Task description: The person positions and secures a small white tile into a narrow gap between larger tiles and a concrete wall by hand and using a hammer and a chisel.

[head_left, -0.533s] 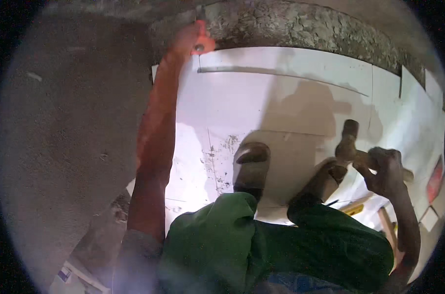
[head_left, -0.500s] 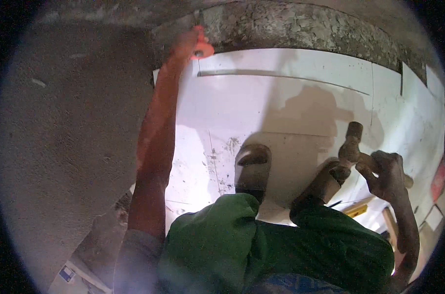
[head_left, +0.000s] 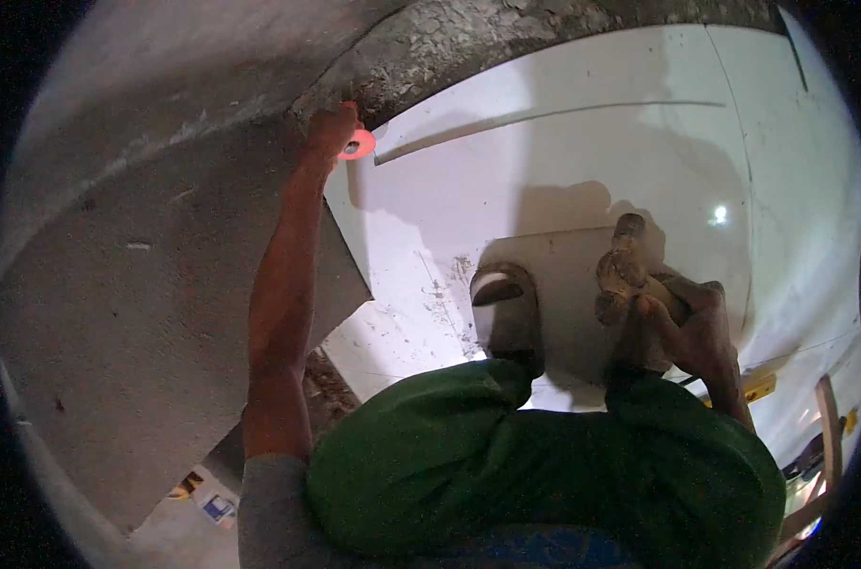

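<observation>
My left hand (head_left: 332, 130) reaches far forward at the left and is closed round a chisel with an orange-red round guard (head_left: 360, 144). The chisel's metal end shows in the middle of the guard; its tip is hidden. It stands by the corner where the white tiles (head_left: 582, 142) meet the rough strip of mortar (head_left: 468, 43). At the right, over my right foot, my right hand (head_left: 696, 322) is closed on the handle of a hammer (head_left: 625, 266). The hammer's dusty metal head is raised above the tiles, well apart from the chisel.
Rough grey mortar (head_left: 155, 294) covers the surface at the left. My sandalled left foot (head_left: 506, 318) stands on the tiles. A yellow tool, probably a level (head_left: 758, 387), and wooden strips (head_left: 831, 431) lie at the right. A small blue and white packet (head_left: 219, 509) lies at the lower left.
My view has turned, showing more of the left wall. The hammer has come inward to the left with its head turned. My left hand keeps the chisel at the tile corner.
</observation>
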Demonstrator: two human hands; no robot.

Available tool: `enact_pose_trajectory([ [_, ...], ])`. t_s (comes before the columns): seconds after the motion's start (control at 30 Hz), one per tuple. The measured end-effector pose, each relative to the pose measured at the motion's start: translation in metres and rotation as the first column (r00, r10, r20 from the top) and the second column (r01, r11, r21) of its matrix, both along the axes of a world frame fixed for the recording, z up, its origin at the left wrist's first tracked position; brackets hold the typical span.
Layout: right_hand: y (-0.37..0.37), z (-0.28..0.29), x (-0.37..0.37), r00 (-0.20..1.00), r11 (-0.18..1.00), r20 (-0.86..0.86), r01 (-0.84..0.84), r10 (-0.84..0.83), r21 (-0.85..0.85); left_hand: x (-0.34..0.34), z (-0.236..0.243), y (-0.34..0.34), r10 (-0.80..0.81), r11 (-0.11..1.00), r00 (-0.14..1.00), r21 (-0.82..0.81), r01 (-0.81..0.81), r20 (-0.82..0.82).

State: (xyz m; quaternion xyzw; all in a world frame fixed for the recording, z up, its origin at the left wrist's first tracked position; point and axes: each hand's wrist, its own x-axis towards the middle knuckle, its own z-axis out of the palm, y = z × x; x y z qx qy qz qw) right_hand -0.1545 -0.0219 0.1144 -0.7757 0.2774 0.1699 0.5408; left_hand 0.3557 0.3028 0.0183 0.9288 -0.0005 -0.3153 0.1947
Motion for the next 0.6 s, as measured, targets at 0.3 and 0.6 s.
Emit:
enact_pose_trajectory([
  [0.3, -0.045, 0.018, 0.010, 0.974, 0.997, -0.228, 0.027, -0.009, 0.074, -0.066, 0.011, -0.102, -0.024, 0.996, 0.994, 0.086, 0.015, 0.105],
  [0.6, -0.060, 0.003, 0.010, 0.935, 0.993, -0.345, 0.105, -0.079, 0.056, -0.060, 0.000, -0.099, 0.153, 0.975, 0.982, -0.182, -0.131, 0.111],
])
